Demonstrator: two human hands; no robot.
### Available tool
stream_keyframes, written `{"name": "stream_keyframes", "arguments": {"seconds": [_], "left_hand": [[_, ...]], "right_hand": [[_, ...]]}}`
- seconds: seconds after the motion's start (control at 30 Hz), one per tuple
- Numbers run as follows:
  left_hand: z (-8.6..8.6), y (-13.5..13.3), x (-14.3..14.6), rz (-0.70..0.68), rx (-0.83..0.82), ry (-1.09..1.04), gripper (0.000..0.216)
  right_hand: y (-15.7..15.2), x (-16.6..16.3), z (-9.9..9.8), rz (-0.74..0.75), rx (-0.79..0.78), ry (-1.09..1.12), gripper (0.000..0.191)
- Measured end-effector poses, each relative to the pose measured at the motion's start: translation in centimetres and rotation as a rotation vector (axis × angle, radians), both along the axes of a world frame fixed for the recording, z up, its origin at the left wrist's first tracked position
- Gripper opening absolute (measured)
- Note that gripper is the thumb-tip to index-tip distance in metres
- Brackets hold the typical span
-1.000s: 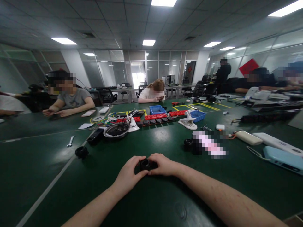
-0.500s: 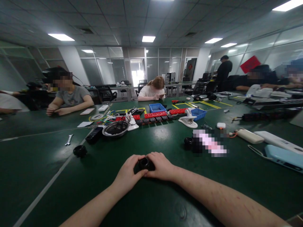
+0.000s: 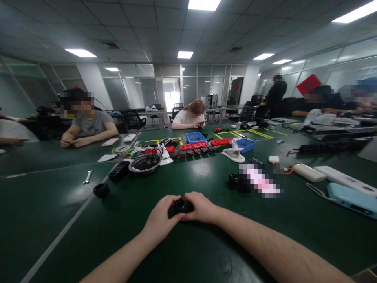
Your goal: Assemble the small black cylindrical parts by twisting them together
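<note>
A small black ring-shaped part (image 3: 180,205) rests on the green table (image 3: 191,251) right in front of me. My left hand (image 3: 160,220) curls round its left side and my right hand (image 3: 201,207) grips its right side, fingers closed on it. A second black round part (image 3: 101,190) lies to the left, and a third (image 3: 234,180) lies further back on the right.
A wrench (image 3: 87,176), a metal bowl with wires (image 3: 145,162), red and black strips (image 3: 194,148), blue bins (image 3: 195,136), a white clamp (image 3: 235,152) and power banks (image 3: 344,179) lie across the table. Other people sit at the far side and at the right.
Both hands stay closed on the black part with only slight finger shifts. The camera has tilted a little down and back up.
</note>
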State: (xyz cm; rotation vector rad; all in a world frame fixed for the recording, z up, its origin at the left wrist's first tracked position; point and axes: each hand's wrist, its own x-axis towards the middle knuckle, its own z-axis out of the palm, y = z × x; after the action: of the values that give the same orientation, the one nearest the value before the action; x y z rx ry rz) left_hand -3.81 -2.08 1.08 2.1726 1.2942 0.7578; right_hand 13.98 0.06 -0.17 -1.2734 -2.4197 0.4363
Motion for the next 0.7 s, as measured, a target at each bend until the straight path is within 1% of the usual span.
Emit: {"name": "stream_keyframes", "arguments": {"seconds": [0.13, 0.2, 0.27, 0.33, 0.43, 0.5, 0.6, 0.7], "left_hand": [[-0.1, 0.0, 0.1, -0.007, 0.004, 0.004, 0.035], [-0.3, 0.1, 0.0, -0.038, 0.012, -0.009, 0.035], [-0.4, 0.3, -0.1, -0.074, 0.010, -0.022, 0.036], [-0.5, 0.5, -0.3, -0.109, -0.002, -0.032, 0.036], [-0.4, 0.7, -0.4, -0.145, -0.025, -0.041, 0.038], [-0.3, 0.7, -0.4, -0.153, -0.039, -0.045, 0.038], [0.0, 0.4, -0.2, -0.130, -0.057, -0.044, 0.038], [0.2, 0.0, 0.1, -0.053, -0.057, -0.025, 0.037]], "right_hand": [[-0.7, -0.4, 0.1, -0.051, 0.078, -0.075, 0.036], [-0.9, -0.4, 0.2, -0.038, 0.087, -0.066, 0.040], [-0.8, -0.2, 0.4, 0.020, 0.059, -0.031, 0.046], [-0.5, 0.2, 0.6, 0.095, 0.002, 0.000, 0.047], [0.2, 0.8, 0.7, 0.182, -0.093, 0.028, 0.035], [0.6, 1.0, 0.7, 0.201, -0.139, 0.044, 0.029], [0.8, 1.0, 0.4, 0.157, -0.167, 0.061, 0.031], [0.3, 0.4, 0.1, 0.078, -0.116, 0.038, 0.036]]}}
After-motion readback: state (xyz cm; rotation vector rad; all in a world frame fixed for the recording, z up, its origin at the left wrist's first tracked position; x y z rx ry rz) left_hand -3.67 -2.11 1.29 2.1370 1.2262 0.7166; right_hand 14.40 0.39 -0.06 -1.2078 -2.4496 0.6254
